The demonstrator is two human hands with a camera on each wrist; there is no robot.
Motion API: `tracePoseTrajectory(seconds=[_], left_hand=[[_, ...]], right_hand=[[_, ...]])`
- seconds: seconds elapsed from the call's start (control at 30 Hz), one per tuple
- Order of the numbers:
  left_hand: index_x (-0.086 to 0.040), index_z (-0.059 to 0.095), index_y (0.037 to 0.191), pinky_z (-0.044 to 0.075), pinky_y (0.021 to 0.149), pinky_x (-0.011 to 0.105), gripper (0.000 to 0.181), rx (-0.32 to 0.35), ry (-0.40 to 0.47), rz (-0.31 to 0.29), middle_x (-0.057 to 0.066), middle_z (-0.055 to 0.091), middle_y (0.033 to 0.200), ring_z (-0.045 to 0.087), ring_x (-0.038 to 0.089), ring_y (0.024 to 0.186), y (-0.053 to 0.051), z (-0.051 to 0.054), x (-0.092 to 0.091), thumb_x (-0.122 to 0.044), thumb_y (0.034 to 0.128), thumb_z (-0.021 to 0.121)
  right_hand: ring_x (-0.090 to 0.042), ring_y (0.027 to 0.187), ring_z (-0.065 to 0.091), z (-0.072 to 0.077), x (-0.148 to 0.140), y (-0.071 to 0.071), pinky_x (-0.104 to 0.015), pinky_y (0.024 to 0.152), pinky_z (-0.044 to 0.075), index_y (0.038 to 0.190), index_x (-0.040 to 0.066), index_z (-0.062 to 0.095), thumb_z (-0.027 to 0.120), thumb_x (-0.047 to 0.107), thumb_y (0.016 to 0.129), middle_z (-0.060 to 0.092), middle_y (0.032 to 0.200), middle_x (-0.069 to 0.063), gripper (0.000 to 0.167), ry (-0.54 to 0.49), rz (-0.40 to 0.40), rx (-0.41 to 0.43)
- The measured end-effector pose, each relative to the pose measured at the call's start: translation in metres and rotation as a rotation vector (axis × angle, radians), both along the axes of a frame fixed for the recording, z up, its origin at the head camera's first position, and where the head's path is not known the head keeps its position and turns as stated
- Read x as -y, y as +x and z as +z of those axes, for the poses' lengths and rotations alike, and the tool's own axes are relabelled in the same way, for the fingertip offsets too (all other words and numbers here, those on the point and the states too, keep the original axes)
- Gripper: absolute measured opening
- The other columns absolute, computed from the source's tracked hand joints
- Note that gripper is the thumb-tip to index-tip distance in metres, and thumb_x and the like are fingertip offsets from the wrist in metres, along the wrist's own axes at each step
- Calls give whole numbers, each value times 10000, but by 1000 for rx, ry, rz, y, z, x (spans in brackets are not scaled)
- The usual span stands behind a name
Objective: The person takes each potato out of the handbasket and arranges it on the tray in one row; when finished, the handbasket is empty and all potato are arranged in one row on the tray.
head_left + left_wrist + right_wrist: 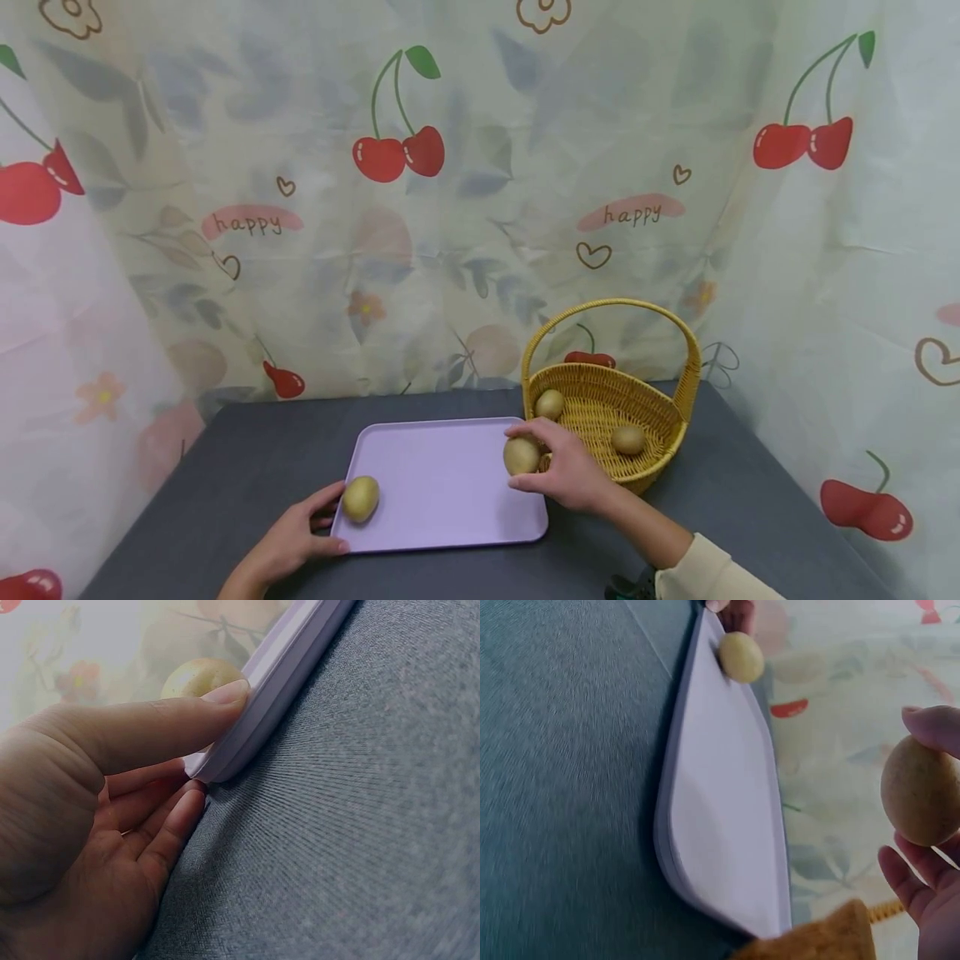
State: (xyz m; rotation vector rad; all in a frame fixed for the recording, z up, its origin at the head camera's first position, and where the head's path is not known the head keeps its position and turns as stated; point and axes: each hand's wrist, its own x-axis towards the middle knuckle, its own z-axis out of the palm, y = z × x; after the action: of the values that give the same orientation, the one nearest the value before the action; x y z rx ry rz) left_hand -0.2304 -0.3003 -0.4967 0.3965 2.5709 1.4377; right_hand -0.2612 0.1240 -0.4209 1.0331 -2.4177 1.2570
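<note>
My right hand (pixel 566 467) holds a potato (pixel 521 456) between thumb and fingers, over the right end of a lilac tray (pixel 442 483). In the right wrist view this potato (pixel 922 791) appears raised off the tray. At the tray's left end, my left hand (pixel 296 533) grips the near corner. Its thumb lies along the rim in the left wrist view, with the other fingers around the corner. Another potato (pixel 361 499) rests on the tray beside those fingers. Two more potatoes, one at the left (pixel 550 404) and one at the right (pixel 628 439), lie in a yellow wicker basket (pixel 678 417).
The basket stands right of the tray, its tall arched handle (pixel 611 302) rising above it. A dark grey cloth (pixel 277 450) covers the table. Printed curtains (pixel 480 208) hang behind and at both sides. A small dark object (pixel 630 586) shows near the right sleeve.
</note>
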Motion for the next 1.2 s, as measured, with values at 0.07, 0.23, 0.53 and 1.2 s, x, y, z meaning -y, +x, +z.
tracePoseTrajectory(seconds=[0.07, 0.23, 0.53, 1.2], left_hand=[[121, 345, 1431, 498, 870, 344, 876, 0, 3, -2, 350, 412, 1393, 578, 346, 1095, 0, 0, -1, -137, 754, 838], [131, 336, 1431, 496, 858, 315, 872, 0, 24, -12, 359, 412, 1387, 578, 360, 1095, 1, 1, -1, -119, 759, 833], [134, 347, 1423, 491, 839, 261, 866, -23, 48, -21, 362, 407, 1390, 581, 365, 1087, 0, 0, -3, -91, 745, 837], [138, 339, 1424, 489, 830, 253, 880, -36, 62, -27, 341, 481, 1319, 588, 358, 1064, -1, -3, 0, -89, 738, 842]], right_hand=[[-123, 960, 573, -2, 8, -1, -298, 769, 519, 1212, 181, 627, 860, 227, 735, 603, 1189, 22, 533, 1, 15, 5], [-136, 982, 573, -10, 28, -5, -295, 779, 512, 1204, 122, 632, 859, 200, 733, 613, 1180, -7, 528, -10, 60, 17], [-134, 1007, 571, -24, 64, -13, -279, 786, 494, 1201, 117, 646, 864, 189, 723, 625, 1176, 8, 531, 16, 50, 105], [-56, 1044, 539, -60, 136, -29, -247, 913, 419, 1212, 129, 651, 881, 220, 708, 636, 1190, 55, 562, 164, 83, 220]])
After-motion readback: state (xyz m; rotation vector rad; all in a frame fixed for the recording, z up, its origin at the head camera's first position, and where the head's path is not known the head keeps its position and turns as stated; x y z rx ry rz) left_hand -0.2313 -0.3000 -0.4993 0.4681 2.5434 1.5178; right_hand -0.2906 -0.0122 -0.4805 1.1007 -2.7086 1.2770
